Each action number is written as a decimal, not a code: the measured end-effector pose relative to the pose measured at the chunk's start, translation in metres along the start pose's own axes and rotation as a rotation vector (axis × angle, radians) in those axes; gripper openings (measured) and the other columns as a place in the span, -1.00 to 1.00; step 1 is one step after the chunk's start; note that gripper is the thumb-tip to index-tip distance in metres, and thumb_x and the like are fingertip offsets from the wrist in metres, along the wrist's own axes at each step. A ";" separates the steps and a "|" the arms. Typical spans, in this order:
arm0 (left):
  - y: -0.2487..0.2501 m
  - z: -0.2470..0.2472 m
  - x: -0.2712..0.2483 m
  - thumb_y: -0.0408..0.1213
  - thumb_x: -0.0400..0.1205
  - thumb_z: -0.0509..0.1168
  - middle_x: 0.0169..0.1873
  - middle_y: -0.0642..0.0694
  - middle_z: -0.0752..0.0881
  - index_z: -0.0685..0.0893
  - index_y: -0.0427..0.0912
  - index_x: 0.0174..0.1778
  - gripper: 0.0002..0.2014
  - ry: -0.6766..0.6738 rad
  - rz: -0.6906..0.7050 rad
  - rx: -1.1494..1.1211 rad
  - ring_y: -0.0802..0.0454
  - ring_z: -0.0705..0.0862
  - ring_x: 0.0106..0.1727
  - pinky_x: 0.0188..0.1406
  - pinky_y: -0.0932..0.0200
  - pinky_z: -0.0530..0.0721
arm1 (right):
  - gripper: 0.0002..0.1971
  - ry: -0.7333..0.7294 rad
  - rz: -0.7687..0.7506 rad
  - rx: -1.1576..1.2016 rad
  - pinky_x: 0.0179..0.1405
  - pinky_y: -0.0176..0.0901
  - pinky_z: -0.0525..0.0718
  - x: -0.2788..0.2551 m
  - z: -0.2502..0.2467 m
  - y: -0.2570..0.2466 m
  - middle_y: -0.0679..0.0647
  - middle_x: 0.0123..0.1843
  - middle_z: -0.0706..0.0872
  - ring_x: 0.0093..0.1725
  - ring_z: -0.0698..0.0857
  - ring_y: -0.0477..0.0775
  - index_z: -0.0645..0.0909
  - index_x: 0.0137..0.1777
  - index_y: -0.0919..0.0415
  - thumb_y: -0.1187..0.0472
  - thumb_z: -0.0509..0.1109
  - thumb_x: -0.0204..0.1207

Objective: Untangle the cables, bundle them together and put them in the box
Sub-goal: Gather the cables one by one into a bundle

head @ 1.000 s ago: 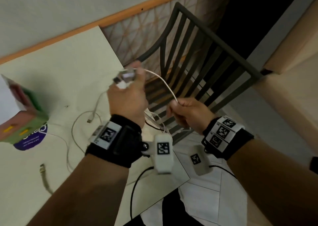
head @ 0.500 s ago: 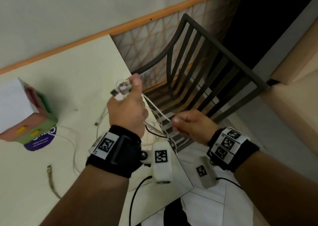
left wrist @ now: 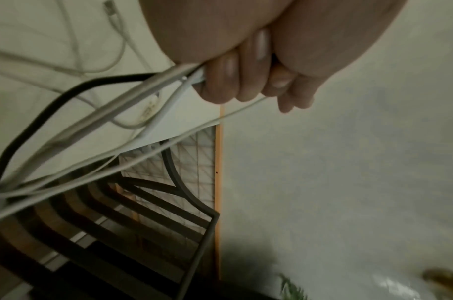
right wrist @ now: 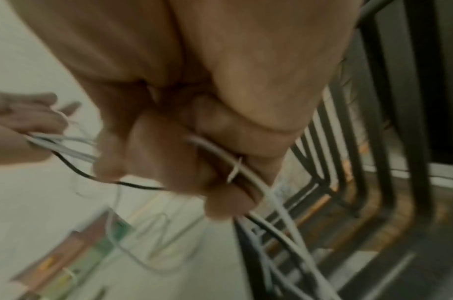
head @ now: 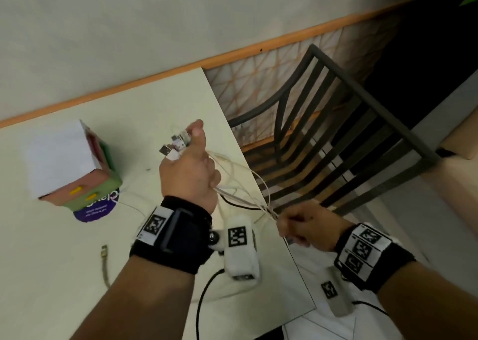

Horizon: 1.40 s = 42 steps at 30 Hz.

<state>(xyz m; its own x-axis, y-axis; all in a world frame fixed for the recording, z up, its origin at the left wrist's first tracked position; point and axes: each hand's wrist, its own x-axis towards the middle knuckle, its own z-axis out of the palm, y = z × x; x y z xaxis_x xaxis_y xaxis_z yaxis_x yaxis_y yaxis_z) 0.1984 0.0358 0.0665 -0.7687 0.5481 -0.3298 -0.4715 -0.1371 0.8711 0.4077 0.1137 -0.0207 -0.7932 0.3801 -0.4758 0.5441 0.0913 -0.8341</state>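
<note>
My left hand is raised over the table's right side and grips a bunch of white cables plus one black cable; their USB plugs stick out above the fist. The left wrist view shows the fingers curled round the strands. The cables run down to my right hand, which is closed round them beyond the table's edge; the right wrist view shows the cables passing through that fist. The box, pink and green with a white flap, stands at the left.
A loose braided cable lies on the pale table near my left forearm, and thin white cable loops lie by the box. A dark slatted chair stands right of the table. A purple round sticker peeks from under the box.
My right hand has slid down along the cables, away from the left hand, so the strands stretch out longer between them. The left hand keeps its grip on the plug ends.
</note>
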 end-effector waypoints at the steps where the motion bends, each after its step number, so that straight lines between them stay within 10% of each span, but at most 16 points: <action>1: -0.002 0.000 -0.001 -0.11 0.66 0.42 -0.62 0.06 0.34 0.80 -0.08 0.12 -0.81 -0.003 -0.017 0.052 0.11 0.19 -0.61 -0.63 0.23 0.21 | -0.83 -0.069 0.054 -0.015 -0.21 -0.14 0.74 -0.003 -0.001 0.006 0.09 -0.34 0.73 -0.34 0.69 0.08 0.75 -0.20 0.14 0.24 0.38 0.59; 5: -0.027 0.008 -0.030 -0.21 0.61 0.47 -0.62 0.07 0.52 0.83 -0.18 -0.03 -0.87 -0.189 -0.064 0.325 0.10 0.38 -0.62 -0.65 0.27 0.35 | -0.80 -0.058 0.029 0.230 0.00 0.25 0.77 0.007 -0.006 -0.018 0.29 -0.14 0.79 -0.17 0.74 0.30 0.69 0.09 0.39 0.35 0.48 0.49; 8: -0.046 0.010 -0.045 -0.33 0.62 0.45 -0.39 -0.16 0.81 0.85 -0.21 -0.12 -0.92 -0.285 -0.008 0.408 -0.03 0.75 -0.40 -0.48 0.12 0.69 | -0.68 -0.037 -0.214 0.470 -0.21 0.08 0.74 0.015 -0.009 -0.052 0.47 -0.09 0.69 -0.20 0.69 0.32 0.61 0.23 0.45 0.38 0.41 0.48; 12: -0.050 0.006 -0.040 -0.39 0.64 0.42 -0.48 -0.27 0.68 0.83 -0.25 -0.11 -0.93 -0.372 0.009 0.375 -0.17 0.62 -0.56 -0.56 -0.07 0.71 | -0.78 0.006 -0.303 0.467 -0.40 -0.12 0.68 0.014 -0.004 -0.064 0.27 -0.24 0.68 -0.34 0.65 0.13 0.62 0.21 0.45 0.52 0.30 0.59; 16: -0.041 0.009 -0.040 -0.36 0.64 0.42 -0.61 0.09 0.62 0.79 -0.32 0.00 -0.89 -0.388 0.010 0.353 0.25 0.48 -0.68 -0.67 0.34 0.49 | -0.81 0.145 -0.160 0.418 -0.51 -0.22 0.60 0.010 -0.009 -0.046 0.16 -0.41 0.67 -0.49 0.59 0.06 0.65 -0.03 0.55 0.43 0.25 0.66; 21: -0.018 0.010 -0.022 -0.15 0.53 0.44 -0.68 -0.05 0.40 0.69 -0.36 -0.28 -0.71 -0.329 0.022 0.124 0.12 0.20 -0.72 -0.63 0.33 0.18 | -0.83 0.121 0.266 -0.286 0.03 -0.17 0.75 0.010 -0.015 -0.014 -0.06 -0.08 0.84 -0.04 0.78 -0.09 0.80 -0.13 0.06 0.26 0.38 0.55; 24: -0.007 0.014 -0.022 -0.18 0.58 0.47 -0.71 0.00 0.27 0.47 -0.12 -0.59 -0.55 -0.495 0.020 0.031 0.16 0.17 -0.74 -0.60 0.37 0.19 | -0.83 0.094 0.440 -0.575 -0.17 -0.21 0.75 0.016 -0.012 -0.008 0.05 -0.21 0.76 -0.24 0.70 -0.03 0.73 -0.12 0.22 0.18 0.33 0.54; 28: -0.001 0.020 -0.024 -0.16 0.45 0.45 -0.73 0.05 0.21 0.21 -0.09 -0.57 -0.49 -0.677 -0.019 -0.013 0.19 0.17 -0.75 -0.59 0.40 0.22 | -0.80 0.313 0.550 -0.399 -0.41 -0.23 0.61 0.022 -0.026 -0.021 0.02 -0.18 0.64 -0.29 0.62 -0.05 0.58 -0.09 0.13 0.11 0.46 0.35; 32: -0.005 0.028 -0.026 -0.24 0.45 0.44 -0.76 0.06 0.24 0.36 -0.05 -0.65 -0.57 -0.787 -0.047 -0.010 0.17 0.18 -0.76 -0.62 0.38 0.20 | -0.19 0.387 -0.032 -0.209 0.35 -0.10 0.59 0.014 -0.031 -0.051 -0.07 0.41 0.50 0.41 0.53 -0.04 0.38 0.48 -0.05 0.21 0.62 0.21; 34: -0.005 0.032 -0.027 -0.31 0.44 0.42 -0.77 0.08 0.29 0.42 -0.07 -0.66 -0.61 -0.872 -0.067 0.005 0.17 0.21 -0.77 -0.62 0.38 0.20 | -0.36 0.224 -0.347 -0.045 0.17 -0.05 0.68 0.009 -0.026 -0.078 -0.09 0.19 0.68 0.24 0.67 -0.01 0.57 0.26 -0.08 0.35 0.55 0.16; 38: 0.000 0.038 -0.031 -0.36 0.39 0.41 -0.77 0.07 0.30 0.42 -0.11 -0.66 -0.64 -0.968 -0.047 0.037 0.18 0.18 -0.75 -0.57 0.41 0.20 | -0.73 0.053 -0.401 0.088 -0.52 -0.04 0.64 0.005 -0.020 -0.114 0.08 -0.44 0.70 -0.33 0.77 0.17 0.66 -0.37 0.22 0.60 0.36 0.09; 42: 0.009 0.046 -0.035 -0.36 0.42 0.40 -0.76 0.11 0.30 0.42 -0.08 -0.64 -0.64 -0.968 -0.016 0.029 0.19 0.18 -0.76 -0.62 0.44 0.24 | -0.80 0.045 -0.289 0.150 -0.33 -0.13 0.70 0.003 -0.013 -0.118 0.07 -0.45 0.70 -0.34 0.72 -0.02 0.65 -0.46 0.27 0.57 0.47 0.18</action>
<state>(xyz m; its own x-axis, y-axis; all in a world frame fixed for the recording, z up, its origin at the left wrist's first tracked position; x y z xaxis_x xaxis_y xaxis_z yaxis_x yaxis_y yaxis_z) 0.2407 0.0537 0.1026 -0.0673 0.9937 0.0892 -0.4585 -0.1102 0.8818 0.3444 0.1158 0.0797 -0.8940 0.3992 -0.2034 0.2494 0.0663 -0.9661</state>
